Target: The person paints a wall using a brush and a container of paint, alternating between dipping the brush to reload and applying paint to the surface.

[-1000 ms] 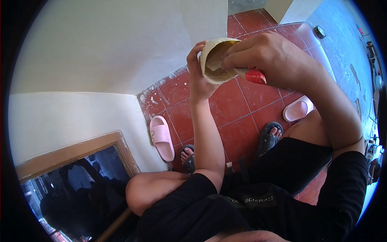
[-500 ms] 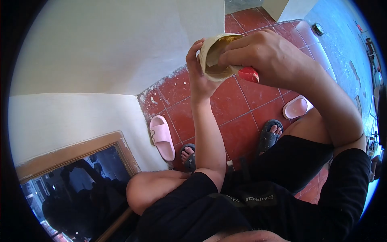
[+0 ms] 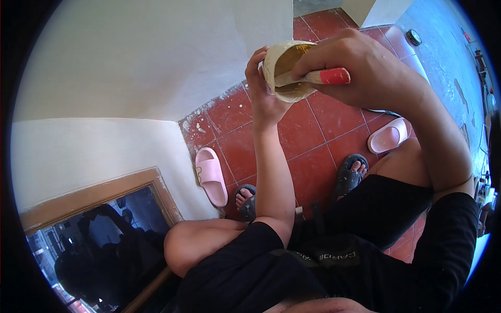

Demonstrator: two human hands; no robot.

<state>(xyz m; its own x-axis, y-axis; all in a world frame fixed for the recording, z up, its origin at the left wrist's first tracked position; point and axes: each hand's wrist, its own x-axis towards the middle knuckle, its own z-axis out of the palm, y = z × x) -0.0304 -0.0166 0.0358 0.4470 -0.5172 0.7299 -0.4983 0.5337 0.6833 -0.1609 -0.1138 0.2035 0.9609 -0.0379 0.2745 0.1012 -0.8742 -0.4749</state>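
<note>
A cream-coloured round container, coated with dried material and yellowish inside, is tilted so that its opening faces me. My left hand is wrapped round its far left side and underside. In my right hand is a brush or scraper with a red-tipped handle; its pale flat end reaches inside the container. The fingers of my right hand are partly hidden behind the handle and over the container's rim.
Red floor tiles lie below. A pink slipper stands by the white wall, another pink slipper at the right. A wood-framed dark pane is at lower left. A small round object sits at upper right.
The tool's handle has swung up and right, showing more of its length. My right hand has turned with it, and the container has shifted slightly right.
</note>
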